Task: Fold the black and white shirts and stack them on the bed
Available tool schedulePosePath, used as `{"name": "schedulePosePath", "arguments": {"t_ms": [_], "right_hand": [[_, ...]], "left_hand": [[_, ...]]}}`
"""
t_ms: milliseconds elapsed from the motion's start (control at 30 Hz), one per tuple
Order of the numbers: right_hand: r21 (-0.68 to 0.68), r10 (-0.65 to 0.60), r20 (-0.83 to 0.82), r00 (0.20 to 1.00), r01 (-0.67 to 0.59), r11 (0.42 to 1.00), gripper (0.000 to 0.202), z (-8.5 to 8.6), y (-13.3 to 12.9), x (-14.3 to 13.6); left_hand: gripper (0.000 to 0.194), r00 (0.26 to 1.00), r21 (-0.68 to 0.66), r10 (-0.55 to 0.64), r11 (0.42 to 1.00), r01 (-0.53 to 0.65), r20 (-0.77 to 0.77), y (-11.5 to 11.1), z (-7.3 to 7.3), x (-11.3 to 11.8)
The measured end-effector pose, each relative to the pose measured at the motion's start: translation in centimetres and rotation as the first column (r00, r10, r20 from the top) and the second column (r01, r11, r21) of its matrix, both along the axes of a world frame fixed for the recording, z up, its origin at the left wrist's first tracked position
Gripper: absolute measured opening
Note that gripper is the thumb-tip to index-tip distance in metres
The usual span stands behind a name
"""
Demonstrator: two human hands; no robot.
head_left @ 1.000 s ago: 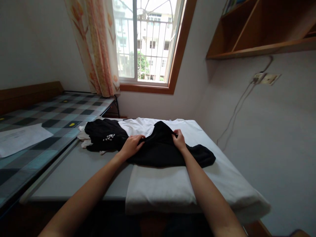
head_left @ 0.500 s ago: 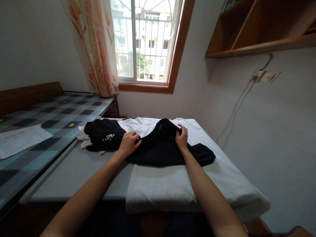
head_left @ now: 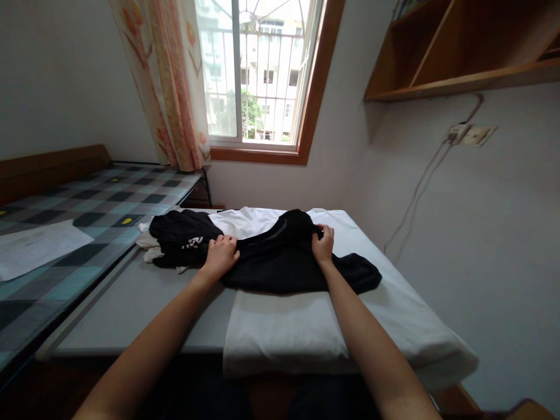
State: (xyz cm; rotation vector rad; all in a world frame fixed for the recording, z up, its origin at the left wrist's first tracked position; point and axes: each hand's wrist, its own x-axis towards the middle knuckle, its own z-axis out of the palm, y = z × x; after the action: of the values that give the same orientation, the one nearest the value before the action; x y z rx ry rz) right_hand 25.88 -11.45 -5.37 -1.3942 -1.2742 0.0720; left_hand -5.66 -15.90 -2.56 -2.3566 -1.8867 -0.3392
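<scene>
A black garment [head_left: 280,268] lies spread across a white cloth [head_left: 284,332] on the table. My left hand [head_left: 222,255] is closed on the garment's left end, fingers bent over the fabric. On the right, my right hand [head_left: 322,242] pinches the garment's far edge, with a bit of black cloth showing between thumb and fingers. Left of my left hand is another black garment [head_left: 179,227] with white lettering, lying over paler clothes. Behind the black garment is a white garment [head_left: 245,220].
The grey tabletop [head_left: 144,315] shows at the front left. A bed with a checked cover [head_left: 100,198] and a paper sheet [head_left: 39,248] stands left. A wooden shelf [head_left: 437,81] and a socket with cables [head_left: 459,135] are on the right wall.
My left hand has moved left along the black garment, and the garment's far edge on that side is drawn straighter. My right hand has stayed nearly in place.
</scene>
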Motion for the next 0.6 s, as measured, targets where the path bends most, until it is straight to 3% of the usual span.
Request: {"name": "schedulePosePath", "arguments": {"t_ms": [133,333,600], "right_hand": [[0.03,-0.014,-0.027,1.0,0.015,0.999,0.016,0.2,-0.2,0.0],[-0.001,-0.036,-0.086,0.996,0.036,0.999,0.014,0.4,-0.3,-0.1],[-0.013,-0.008,-0.183,0.983,0.006,1.0,0.014,0.3,-0.2,-0.3]], "left_hand": [[0.038,0.999,-0.001,0.019,1.0,-0.02,-0.038,0.0,0.3,-0.2],[0.024,1.0,0.065,0.016,0.998,-0.015,-0.011,0.0,0.7,-0.3],[0.027,0.962,0.256,0.01,0.963,-0.083,0.273,-0.1,1.4,0.6]]}}
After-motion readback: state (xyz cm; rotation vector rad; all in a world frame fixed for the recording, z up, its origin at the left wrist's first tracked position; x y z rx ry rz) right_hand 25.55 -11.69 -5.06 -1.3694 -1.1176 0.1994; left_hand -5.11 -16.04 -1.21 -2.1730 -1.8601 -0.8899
